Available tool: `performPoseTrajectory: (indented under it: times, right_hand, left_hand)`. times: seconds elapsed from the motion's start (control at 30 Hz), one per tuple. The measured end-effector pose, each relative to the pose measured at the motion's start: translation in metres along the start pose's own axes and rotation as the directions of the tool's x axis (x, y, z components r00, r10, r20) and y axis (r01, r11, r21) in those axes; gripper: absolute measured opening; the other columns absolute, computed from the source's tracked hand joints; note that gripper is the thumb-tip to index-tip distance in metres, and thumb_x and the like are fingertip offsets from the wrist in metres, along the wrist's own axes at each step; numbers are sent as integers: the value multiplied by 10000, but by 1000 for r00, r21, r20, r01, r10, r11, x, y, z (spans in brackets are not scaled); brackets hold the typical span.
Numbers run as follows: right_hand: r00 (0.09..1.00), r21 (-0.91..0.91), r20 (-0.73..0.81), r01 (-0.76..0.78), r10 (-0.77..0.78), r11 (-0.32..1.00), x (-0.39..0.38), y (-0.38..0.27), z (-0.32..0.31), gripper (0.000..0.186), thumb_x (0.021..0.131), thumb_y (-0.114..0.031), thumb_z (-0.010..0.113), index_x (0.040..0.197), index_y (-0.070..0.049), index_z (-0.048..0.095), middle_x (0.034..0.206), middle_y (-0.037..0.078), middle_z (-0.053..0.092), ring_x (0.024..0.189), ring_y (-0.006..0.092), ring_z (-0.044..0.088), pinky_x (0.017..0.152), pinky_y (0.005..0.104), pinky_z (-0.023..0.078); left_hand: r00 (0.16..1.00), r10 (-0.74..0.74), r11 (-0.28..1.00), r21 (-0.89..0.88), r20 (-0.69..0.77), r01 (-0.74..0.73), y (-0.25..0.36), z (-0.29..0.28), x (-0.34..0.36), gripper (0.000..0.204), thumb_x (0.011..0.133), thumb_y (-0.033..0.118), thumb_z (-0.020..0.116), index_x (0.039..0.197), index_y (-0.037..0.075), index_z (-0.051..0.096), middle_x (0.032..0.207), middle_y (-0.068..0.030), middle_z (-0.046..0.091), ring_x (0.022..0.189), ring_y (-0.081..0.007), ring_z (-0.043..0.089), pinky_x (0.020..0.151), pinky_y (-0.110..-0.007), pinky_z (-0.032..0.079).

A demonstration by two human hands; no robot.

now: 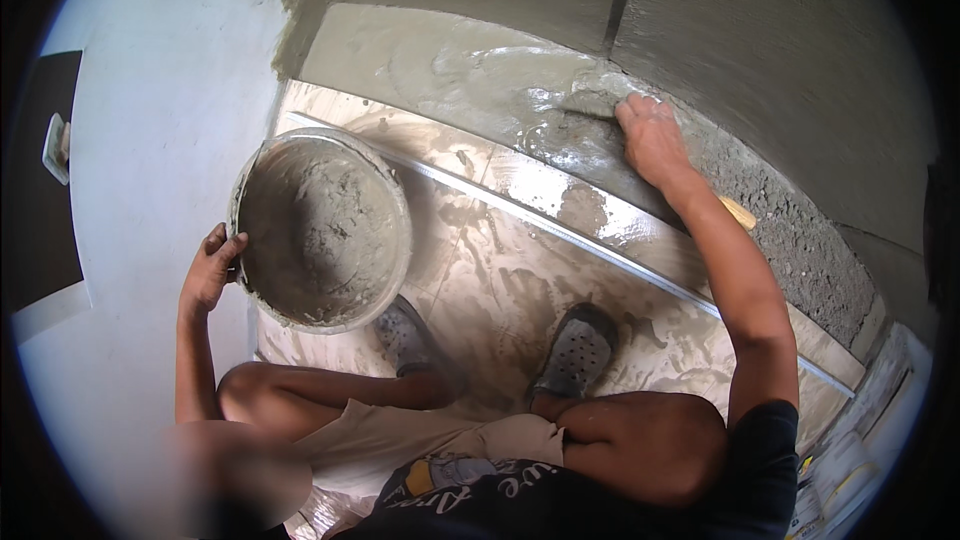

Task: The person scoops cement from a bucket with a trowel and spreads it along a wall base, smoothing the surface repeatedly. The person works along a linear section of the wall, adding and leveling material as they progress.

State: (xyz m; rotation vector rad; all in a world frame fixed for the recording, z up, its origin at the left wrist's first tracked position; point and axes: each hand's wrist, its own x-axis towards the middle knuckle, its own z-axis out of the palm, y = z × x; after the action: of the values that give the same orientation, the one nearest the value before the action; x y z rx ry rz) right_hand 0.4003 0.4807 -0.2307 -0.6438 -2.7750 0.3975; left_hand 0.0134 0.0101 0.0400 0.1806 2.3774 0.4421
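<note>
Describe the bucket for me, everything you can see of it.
The bucket is round and wide-mouthed, grey, its material masked by smears. Wet-looking mortar coats its inside, rough and clumpy, and crusts the rim. Its open mouth faces the camera. It is at the person's left, over the tiled floor; whether it rests there cannot be told. The left hand grips its left rim, thumb over the edge.

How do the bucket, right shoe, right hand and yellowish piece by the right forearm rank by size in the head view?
1. Bucket: clearly largest.
2. Right shoe and right hand: too alike to rank.
3. Yellowish piece: smallest, as far as visible.
</note>
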Motion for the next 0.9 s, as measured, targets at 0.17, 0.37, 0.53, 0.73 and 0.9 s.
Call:
performPoseTrajectory:
  times: [0.17, 0.37, 0.53, 0.73, 0.9]
  right_hand:
    - [973, 1, 28, -228, 228, 974, -32, 17, -31, 145, 878, -48, 642, 1021, -39, 666, 1065, 174, 657, 1060, 372, 653, 946, 490, 501]
    - [906, 310, -34, -392, 422, 866, -103, -13, -67, 190, 942, -199, 619, 1044, -39, 630, 1100, 201, 624, 1099, 410, 610, 957, 538, 481]
    - [616, 194, 226, -787, 754, 585, -251, -20, -171, 215, 908, -177, 643, 1022, 4, 664, 1147, 237, 640, 1121, 426, 632, 1022, 521, 492]
    - [-5, -286, -509, -942, 861, -174, -625, -53, -319, 284, 903, -115, 652, 1166, -16, 613, 1092, 261, 646, 1051, 465, 639, 902, 544, 508]
    - [-186, -307, -610, -840, 770, -446, -645, -84, -320, 642, 911, -179, 694, 1481, -18, 445, 1274, 266, 557, 1084, 464, 640, 891, 539, 543]
  left_hand:
    - [999, 45, 992, 114, 10, -46, 46, 22, 5, 597, 1016, 461, 642, 1426, 36, 555, 1276, -93, 677, 1152, -234, 632, 958, -360, 509]
    - [999, 5, 997, 73, 52, -9, -11, -23, -3, 631, 1054, 404, 647, 1502, -12, 492, 1175, -112, 608, 1011, -229, 573, 807, -408, 498]
    - [997, -74, 997, 30, -13, 74, -1, -26, 3, 867, 1021, 473, 681, 1664, 73, 258, 1487, -162, 528, 1324, -326, 508, 1074, -504, 434]
    - [995, -29, 997, 72, 98, 22, 26, 3, 29, 878, 1021, 468, 686, 1659, 50, 252, 1457, -159, 534, 1294, -312, 510, 1063, -490, 436]
    - [997, -29, 995, 96, 73, 22, 33, -1, 21, 880, 1023, 465, 685, 1657, 40, 248, 1444, -158, 535, 1281, -304, 510, 1058, -484, 436]
